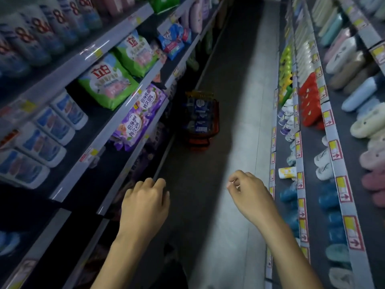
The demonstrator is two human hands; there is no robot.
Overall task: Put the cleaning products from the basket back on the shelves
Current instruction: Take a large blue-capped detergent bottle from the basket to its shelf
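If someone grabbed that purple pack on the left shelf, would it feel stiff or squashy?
Probably squashy: the purple pack looks like a soft, wrinkled plastic pouch, so it would likely sag when lifted. Its glossy film may be slippery. Its flat shape makes rolling seem unlikely.

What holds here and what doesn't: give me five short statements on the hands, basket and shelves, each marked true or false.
1. The basket stands on the floor. True.
2. The left hand holds a bag. False: it holds nothing.
3. The basket holds blue packs. True.
4. The slippers sit on the left shelves. False: they are on the right.
5. The right hand grips the basket. False: it is empty, short of it.
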